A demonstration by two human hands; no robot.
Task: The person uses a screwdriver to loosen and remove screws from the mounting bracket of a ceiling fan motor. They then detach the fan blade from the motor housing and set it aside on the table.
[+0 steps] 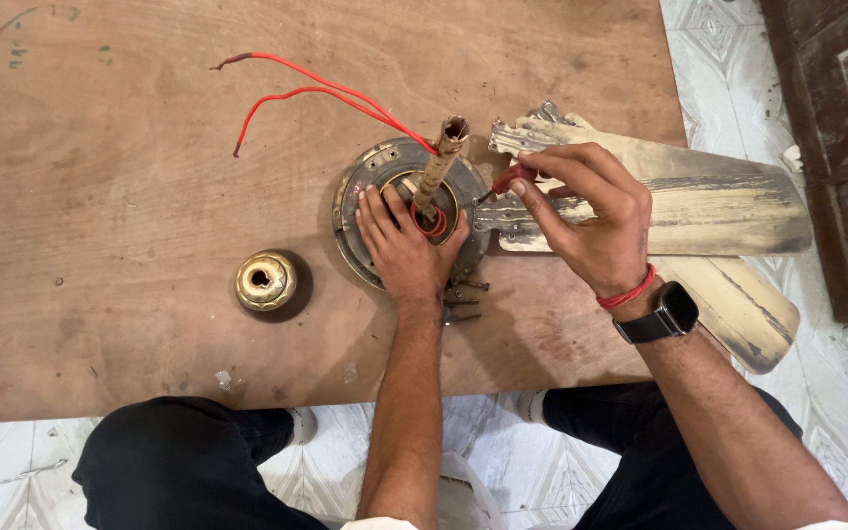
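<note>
Two bare hands are at work on a ceiling fan motor (370,196), which lies flat on a brown wooden board (100,196) set on a tiled floor (738,59). The left hand (404,245) is spread open, palm down, pressing on the motor's round metal housing beside the upright shaft (439,162); it clamps nothing, only bears down. The right hand (591,216) is closed in a pinch on a small red-handled screwdriver (510,179), its tip directed at the housing's right rim.

Red wires (306,83) run out of the shaft top and trail across the board. A brass-coloured cap (265,281) sits well apart to the left. Loose screws (458,299) lie just beside the left wrist. Worn cream fan blades (699,196) rest to the right, overhanging the board's edge.

Assessment: the motor appears heavy, rigid and dirty, likely to stay put under its own weight yet free to turn under tool force. Best hold is judged to be flat on the housing or around its outer rim, not by the shaft and never by the wires, which look thin and easily strained. The screws are small and easily scattered.
</note>
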